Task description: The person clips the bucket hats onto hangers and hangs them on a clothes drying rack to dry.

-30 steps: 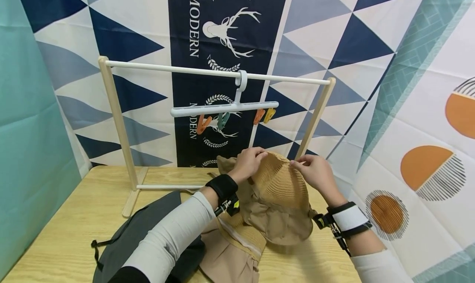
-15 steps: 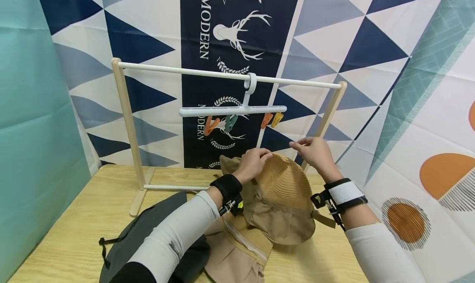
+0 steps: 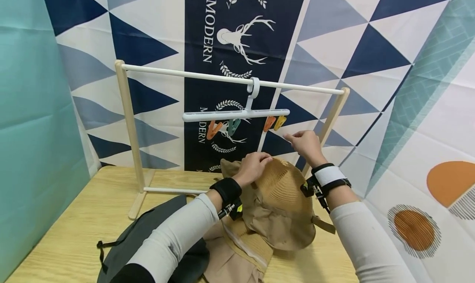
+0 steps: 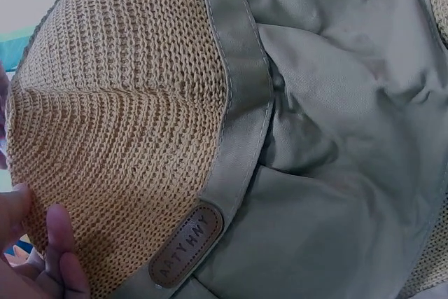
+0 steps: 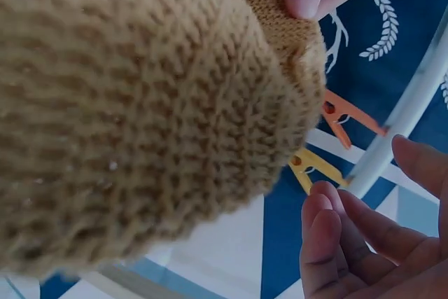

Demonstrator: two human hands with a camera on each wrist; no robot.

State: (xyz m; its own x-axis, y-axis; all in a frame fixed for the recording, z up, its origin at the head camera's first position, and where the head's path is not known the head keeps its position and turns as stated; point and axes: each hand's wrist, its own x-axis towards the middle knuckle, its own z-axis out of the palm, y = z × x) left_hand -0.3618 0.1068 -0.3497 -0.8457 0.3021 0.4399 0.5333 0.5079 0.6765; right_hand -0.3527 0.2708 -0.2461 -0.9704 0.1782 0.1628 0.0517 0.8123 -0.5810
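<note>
My left hand (image 3: 254, 167) pinches the top edge of a sun hat (image 3: 285, 188), holding it raised above the table. It has a straw-coloured knitted crown, a khaki cloth brim and a brown leather-like patch (image 4: 187, 245), close in the left wrist view. My right hand (image 3: 306, 145) is off the hat, its thumb and fingers apart with nothing between them in the right wrist view. It is just below an orange clip (image 3: 269, 123) and a yellow clip (image 3: 280, 123) on the right of a pale blue hanger (image 3: 237, 114). Another orange clip (image 3: 213, 130) and a green clip (image 3: 233, 127) hang further left.
The hanger hooks over the white top bar (image 3: 185, 73) of a wooden-legged rack. A second straw and tan cloth hat (image 3: 237, 254) lies under the held one. Left of it is a dark grey cloth item (image 3: 148, 229) with a black cord. Patterned cloth walls surround the wooden table (image 3: 67, 229).
My right hand has let go of the hat's top edge and moved up towards the right-hand clips. The left hand still holds the hat. The head view has shifted slightly.
</note>
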